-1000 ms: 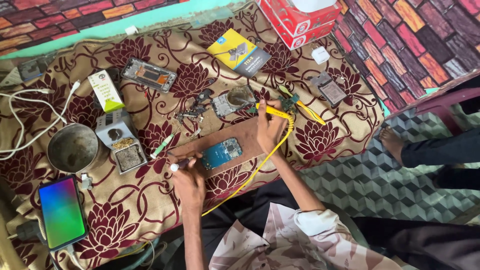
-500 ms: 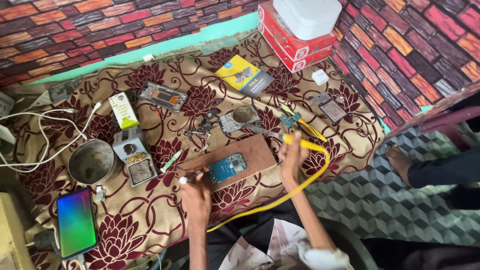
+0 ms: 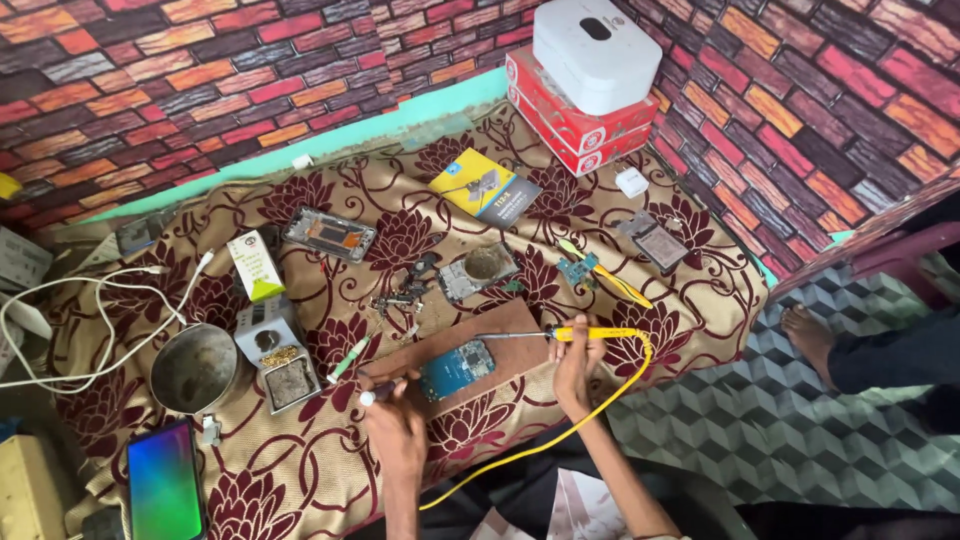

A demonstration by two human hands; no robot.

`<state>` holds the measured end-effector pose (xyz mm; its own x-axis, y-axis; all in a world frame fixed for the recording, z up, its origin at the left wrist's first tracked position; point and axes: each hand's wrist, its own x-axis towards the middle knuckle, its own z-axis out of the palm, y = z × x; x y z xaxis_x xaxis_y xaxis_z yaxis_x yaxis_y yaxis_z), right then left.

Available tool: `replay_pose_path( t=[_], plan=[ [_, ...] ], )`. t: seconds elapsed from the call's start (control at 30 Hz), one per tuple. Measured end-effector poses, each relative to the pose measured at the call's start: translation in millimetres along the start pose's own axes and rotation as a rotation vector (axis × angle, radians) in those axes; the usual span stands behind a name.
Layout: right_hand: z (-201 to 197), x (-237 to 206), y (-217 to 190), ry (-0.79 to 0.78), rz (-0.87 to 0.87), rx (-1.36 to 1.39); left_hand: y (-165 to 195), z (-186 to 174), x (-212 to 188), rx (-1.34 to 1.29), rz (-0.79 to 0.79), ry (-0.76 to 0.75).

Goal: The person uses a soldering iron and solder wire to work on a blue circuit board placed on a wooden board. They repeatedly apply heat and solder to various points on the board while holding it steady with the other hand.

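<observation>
A blue circuit board (image 3: 457, 368) lies on a brown wooden board (image 3: 500, 330) on the flowered cloth. My right hand (image 3: 574, 362) grips a yellow-handled soldering iron (image 3: 590, 334); its metal tip points left, just above the wooden board and right of the circuit board. A yellow cord (image 3: 560, 430) trails from the iron toward my lap. My left hand (image 3: 395, 425) holds a thin tool (image 3: 378, 392) with a white end, close to the circuit board's left edge.
A metal bowl (image 3: 194, 368), a small solder stand (image 3: 285, 370), a lit phone (image 3: 164, 482), a phone frame (image 3: 330, 235), a yellow-and-black box (image 3: 484, 187), red boxes (image 3: 572, 120) under a white device and white cables (image 3: 80, 330) lie around. Another person's foot (image 3: 812, 335) is at right.
The view has tilted and pulled back. My right hand with the soldering iron has moved down, closer to the wooden board's right end. My left hand stays by the circuit board.
</observation>
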<state>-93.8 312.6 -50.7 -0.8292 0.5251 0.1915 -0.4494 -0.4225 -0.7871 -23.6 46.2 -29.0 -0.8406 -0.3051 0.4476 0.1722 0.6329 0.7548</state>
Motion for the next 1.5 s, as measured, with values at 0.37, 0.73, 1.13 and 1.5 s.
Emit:
replay_pose_path(
  t=[0.37, 0.73, 1.13, 1.5],
  plan=[
    [-9, 0, 9, -0.025, 0.020, 0.005, -2, 6, -2, 0.002, 0.048, -0.005],
    [1, 0, -1, -0.100, 0.037, -0.005, 10, -3, -6, 0.052, 0.073, -0.005],
    [9, -2, -6, -0.153, 0.077, -0.073, 12, -4, -3, 0.090, 0.123, 0.009],
    [12, -3, 0, -0.188, 0.048, -0.097, -2, -4, -7, 0.054, 0.082, 0.011]
  ],
)
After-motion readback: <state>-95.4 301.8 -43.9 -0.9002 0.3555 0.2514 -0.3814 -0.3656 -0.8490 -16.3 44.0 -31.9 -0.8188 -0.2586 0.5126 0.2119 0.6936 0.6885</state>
